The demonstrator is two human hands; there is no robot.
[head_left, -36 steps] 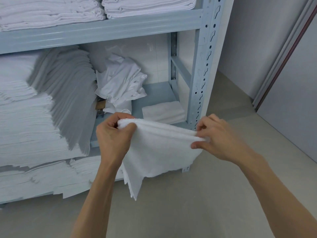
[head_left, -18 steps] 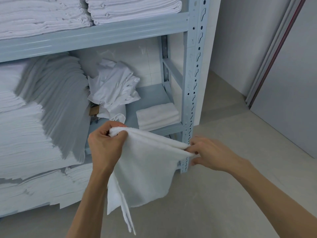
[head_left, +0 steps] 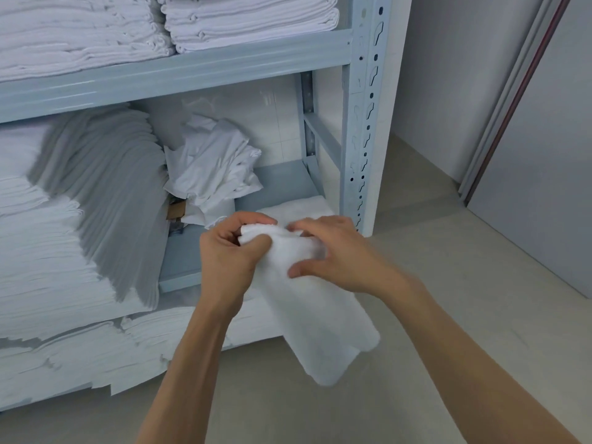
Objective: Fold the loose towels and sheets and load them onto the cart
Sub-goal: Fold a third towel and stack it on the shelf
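Towel (head_left: 314,302): white, doubled over, hanging in front of the shelf rack (head_left: 362,123).
Left hand (head_left: 229,254): fingers curled, gripping the top edge.
Right hand (head_left: 333,251): fingers and thumb pinching the same fold.

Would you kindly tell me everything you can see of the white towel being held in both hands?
The towel is plain white with a soft, fluffy terry look. It is doubled over lengthwise into a narrow band that hangs down toward the floor, its lower end rounded and slightly blurred. Its top is bunched between the left hand and the right hand, which grip it close together in front of the shelf. Nothing else touches it.
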